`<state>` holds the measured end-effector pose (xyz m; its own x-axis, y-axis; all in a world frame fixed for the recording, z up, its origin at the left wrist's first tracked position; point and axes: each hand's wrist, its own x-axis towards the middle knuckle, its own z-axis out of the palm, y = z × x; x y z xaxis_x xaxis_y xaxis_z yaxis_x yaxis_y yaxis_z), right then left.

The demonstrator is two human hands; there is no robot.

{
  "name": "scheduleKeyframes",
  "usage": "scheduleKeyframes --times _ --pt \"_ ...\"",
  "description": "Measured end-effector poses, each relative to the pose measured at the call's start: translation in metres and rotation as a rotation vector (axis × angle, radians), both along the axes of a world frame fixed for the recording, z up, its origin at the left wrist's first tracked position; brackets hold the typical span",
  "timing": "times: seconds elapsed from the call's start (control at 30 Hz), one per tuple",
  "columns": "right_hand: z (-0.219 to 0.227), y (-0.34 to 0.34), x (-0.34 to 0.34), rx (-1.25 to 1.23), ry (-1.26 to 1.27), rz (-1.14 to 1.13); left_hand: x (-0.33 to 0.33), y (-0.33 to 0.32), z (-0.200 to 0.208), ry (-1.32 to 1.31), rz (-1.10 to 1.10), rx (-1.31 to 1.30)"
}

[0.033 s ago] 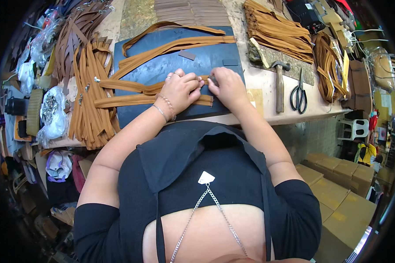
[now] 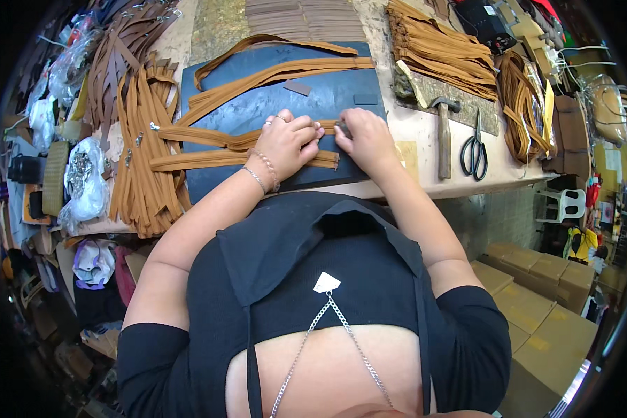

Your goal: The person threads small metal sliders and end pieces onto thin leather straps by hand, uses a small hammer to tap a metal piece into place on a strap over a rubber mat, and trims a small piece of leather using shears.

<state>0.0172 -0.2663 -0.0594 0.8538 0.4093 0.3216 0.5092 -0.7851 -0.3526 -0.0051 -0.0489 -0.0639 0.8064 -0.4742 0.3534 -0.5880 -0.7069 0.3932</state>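
My left hand [image 2: 289, 141] presses on a tan zipper strip [image 2: 202, 136] laid across a dark blue board [image 2: 258, 104]; its fingers are curled and pinched on the strip. At that strip's right end, my right hand [image 2: 368, 143] is closed, thumb and fingertips pinching a small dark piece [image 2: 342, 128], partly hidden by the fingers. A second tan zipper strip [image 2: 209, 159] lies just nearer me, running under my left wrist. More tan strips [image 2: 285, 68] curve along the board's far side. Two small flat rectangles, one brown [image 2: 297, 88] and one dark [image 2: 365, 99], rest on the board.
A hammer [image 2: 444, 136] and black-handled scissors [image 2: 474, 155] lie to the right. Tan zipper bundles [image 2: 442, 52] are stacked at the far right, with another pile [image 2: 143, 153] left of the board. Clear plastic bags [image 2: 85, 177] sit at the left; cardboard boxes [image 2: 536, 306] stand below right.
My right hand has shifted slightly to the right with the small dark piece. My left hand stays where it was on the strip.
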Motion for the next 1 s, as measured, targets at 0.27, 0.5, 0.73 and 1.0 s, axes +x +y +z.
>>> scheduleKeyframes --times 0.27,0.5,0.73,1.0 --pt "0.016 -0.025 -0.018 0.251 0.295 -0.207 -0.007 0.003 0.005 -0.024 -0.014 -0.016" --pt "0.012 -0.034 -0.044 0.403 0.234 -0.073 -0.015 0.008 0.023 -0.105 -0.084 -0.181" --pt "0.022 -0.011 -0.047 0.219 0.218 0.044 -0.029 0.008 0.002 0.054 -0.182 -0.165" --pt "0.011 -0.026 -0.054 -0.054 0.146 0.184 -0.028 0.004 0.001 0.097 -0.138 -0.123"
